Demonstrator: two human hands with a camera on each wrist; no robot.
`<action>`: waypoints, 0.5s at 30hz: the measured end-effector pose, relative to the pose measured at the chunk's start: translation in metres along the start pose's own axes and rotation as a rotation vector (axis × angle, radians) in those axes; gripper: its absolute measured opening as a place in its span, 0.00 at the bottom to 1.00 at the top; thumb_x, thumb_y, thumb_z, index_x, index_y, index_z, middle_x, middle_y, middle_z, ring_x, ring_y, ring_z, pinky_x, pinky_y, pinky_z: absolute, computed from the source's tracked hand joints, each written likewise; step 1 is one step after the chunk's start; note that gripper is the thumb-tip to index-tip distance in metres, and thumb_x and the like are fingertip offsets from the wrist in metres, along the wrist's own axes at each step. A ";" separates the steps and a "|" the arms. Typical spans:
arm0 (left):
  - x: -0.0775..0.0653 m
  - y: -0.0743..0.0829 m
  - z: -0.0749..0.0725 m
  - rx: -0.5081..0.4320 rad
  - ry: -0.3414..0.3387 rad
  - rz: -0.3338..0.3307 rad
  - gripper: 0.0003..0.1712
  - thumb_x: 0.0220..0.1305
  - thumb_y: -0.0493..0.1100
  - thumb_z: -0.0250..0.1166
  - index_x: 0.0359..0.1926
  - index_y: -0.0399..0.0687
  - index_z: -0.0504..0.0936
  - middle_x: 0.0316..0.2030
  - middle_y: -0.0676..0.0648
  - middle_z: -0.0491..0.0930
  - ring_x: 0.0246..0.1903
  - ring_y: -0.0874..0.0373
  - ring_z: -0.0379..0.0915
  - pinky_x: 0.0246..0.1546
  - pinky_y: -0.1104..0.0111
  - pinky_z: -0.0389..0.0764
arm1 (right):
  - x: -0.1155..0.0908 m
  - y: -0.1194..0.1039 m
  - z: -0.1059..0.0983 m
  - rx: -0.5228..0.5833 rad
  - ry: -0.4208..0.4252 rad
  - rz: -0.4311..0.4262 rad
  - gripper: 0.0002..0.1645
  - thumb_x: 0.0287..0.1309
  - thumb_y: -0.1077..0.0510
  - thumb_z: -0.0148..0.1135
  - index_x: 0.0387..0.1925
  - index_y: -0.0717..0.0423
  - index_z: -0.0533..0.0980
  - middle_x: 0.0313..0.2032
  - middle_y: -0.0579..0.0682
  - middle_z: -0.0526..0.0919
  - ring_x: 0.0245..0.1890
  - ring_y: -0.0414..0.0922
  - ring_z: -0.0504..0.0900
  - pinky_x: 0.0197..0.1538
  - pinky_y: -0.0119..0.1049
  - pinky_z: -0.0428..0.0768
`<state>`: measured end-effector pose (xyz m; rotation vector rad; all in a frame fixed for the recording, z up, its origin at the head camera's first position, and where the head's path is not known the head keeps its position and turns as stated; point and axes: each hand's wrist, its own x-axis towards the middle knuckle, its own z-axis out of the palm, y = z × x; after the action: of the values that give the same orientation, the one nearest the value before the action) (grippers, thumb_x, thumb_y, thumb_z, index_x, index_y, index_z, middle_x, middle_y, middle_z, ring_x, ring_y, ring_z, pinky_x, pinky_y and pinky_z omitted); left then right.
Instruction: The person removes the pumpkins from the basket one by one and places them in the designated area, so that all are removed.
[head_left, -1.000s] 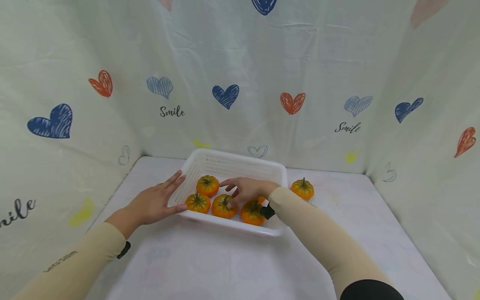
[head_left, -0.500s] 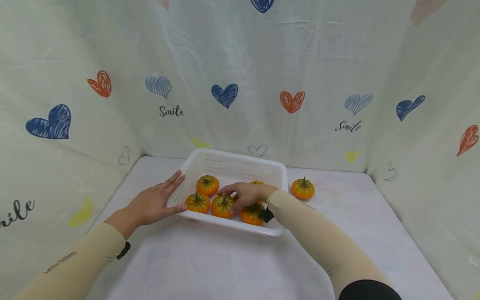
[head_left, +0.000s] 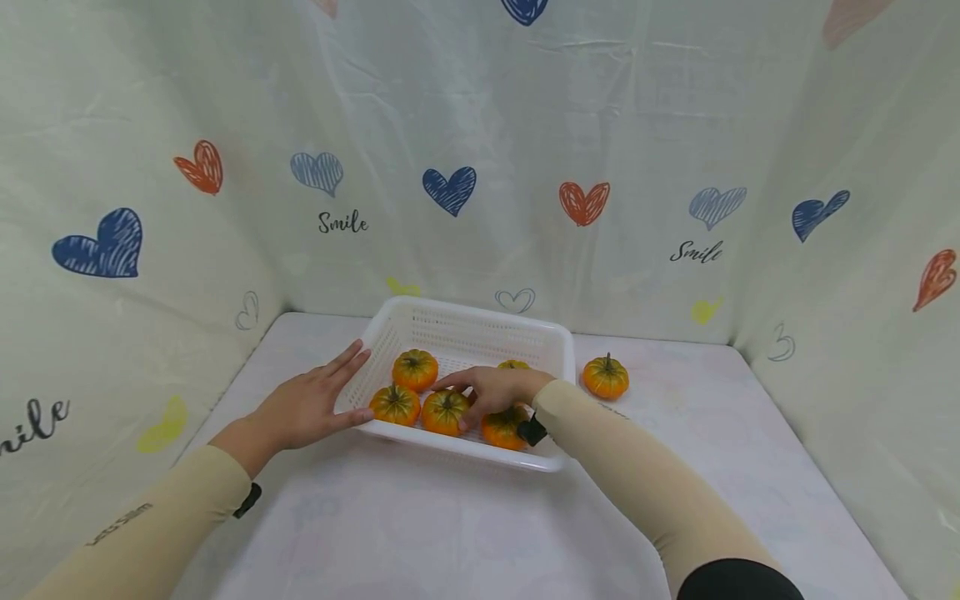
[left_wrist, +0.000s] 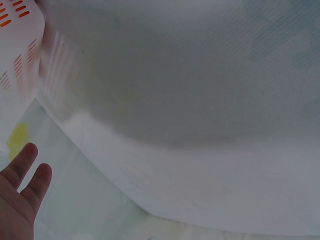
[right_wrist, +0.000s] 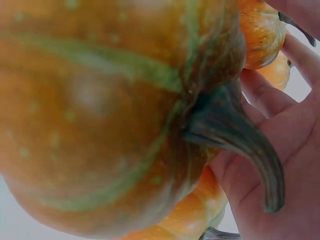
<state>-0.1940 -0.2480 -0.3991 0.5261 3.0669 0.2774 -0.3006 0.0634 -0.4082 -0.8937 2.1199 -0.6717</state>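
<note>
A white perforated plastic basket (head_left: pixel 472 321) holds several small orange-and-green pumpkins. My right hand (head_left: pixel 495 390) reaches inside and grips the front-middle pumpkin (head_left: pixel 442 412), thumb on its right side and fingers over its back. In the right wrist view, the front-right pumpkin (right_wrist: pixel 100 120) fills much of the picture near the palm; its curved stem points toward the hand (right_wrist: pixel 280 165). My left hand (head_left: pixel 307 408) has straight, spread fingers resting along the basket's left end, with the thumb at the front rim. Two of its fingertips (left_wrist: pixel 42 175) show in the left wrist view.
Outside the basket, one more pumpkin (head_left: pixel 605 377) stands on the white-covered table (head_left: pixel 420 525), just right of the basket. A pale curtain (head_left: pixel 517 117) printed with hearts encloses the back and both sides of the table.
My right hand has lowered its fingers and thumb around the front-middle pumpkin, which has shifted slightly left. The left hand and the basket stay where they were.
</note>
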 end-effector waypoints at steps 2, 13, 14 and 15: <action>0.000 0.000 0.000 0.001 -0.002 -0.002 0.57 0.62 0.76 0.54 0.80 0.49 0.48 0.79 0.45 0.41 0.65 0.32 0.63 0.59 0.38 0.67 | 0.000 0.000 0.001 0.005 0.003 0.006 0.42 0.56 0.53 0.74 0.69 0.27 0.69 0.63 0.43 0.71 0.56 0.45 0.76 0.62 0.47 0.73; 0.002 -0.003 0.002 -0.001 -0.009 -0.002 0.58 0.62 0.76 0.55 0.80 0.48 0.47 0.79 0.45 0.40 0.66 0.32 0.62 0.60 0.37 0.66 | -0.001 0.001 0.003 -0.006 0.023 0.001 0.40 0.57 0.51 0.73 0.69 0.25 0.69 0.63 0.42 0.72 0.54 0.43 0.76 0.62 0.47 0.73; 0.002 -0.003 0.002 -0.002 -0.008 -0.002 0.58 0.62 0.76 0.55 0.80 0.48 0.47 0.79 0.45 0.40 0.66 0.32 0.62 0.60 0.37 0.66 | -0.001 0.001 0.003 -0.005 0.023 0.004 0.40 0.57 0.51 0.73 0.69 0.25 0.69 0.63 0.42 0.72 0.53 0.43 0.77 0.62 0.48 0.73; 0.002 -0.003 0.002 -0.003 -0.007 -0.001 0.58 0.62 0.76 0.55 0.80 0.48 0.47 0.79 0.45 0.40 0.66 0.32 0.62 0.60 0.37 0.66 | -0.001 0.001 0.003 -0.005 0.025 0.008 0.40 0.57 0.51 0.73 0.68 0.24 0.69 0.63 0.42 0.72 0.53 0.43 0.77 0.62 0.48 0.73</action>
<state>-0.1965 -0.2502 -0.4018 0.5245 3.0594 0.2802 -0.2980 0.0637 -0.4106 -0.8832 2.1471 -0.6778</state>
